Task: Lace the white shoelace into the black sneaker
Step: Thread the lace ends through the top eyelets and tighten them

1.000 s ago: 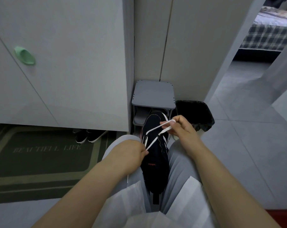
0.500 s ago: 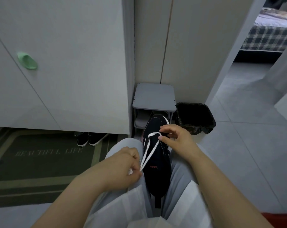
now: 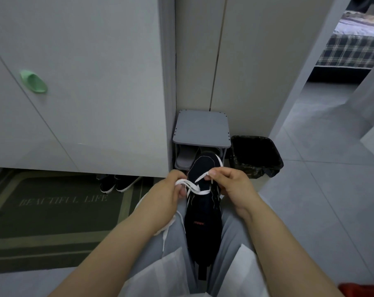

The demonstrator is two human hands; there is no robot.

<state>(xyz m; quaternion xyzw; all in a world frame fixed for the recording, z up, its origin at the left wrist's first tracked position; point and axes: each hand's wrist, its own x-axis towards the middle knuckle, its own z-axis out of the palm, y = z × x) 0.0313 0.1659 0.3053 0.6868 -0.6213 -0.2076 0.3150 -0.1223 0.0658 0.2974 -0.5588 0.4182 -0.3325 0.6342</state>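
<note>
Mid-lacing at frame centre: the left hand [image 3: 171,195] and right hand [image 3: 229,185] each pinch the white shoelace [image 3: 195,188] across the black sneaker [image 3: 204,224]. Next, I judge, comes threading an end through the following eyelet.

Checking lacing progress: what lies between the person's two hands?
In the head view, the black fabric sneaker lies between left hand and right hand, with the flat white shoelace crossing over it from one hand to the other.
</note>
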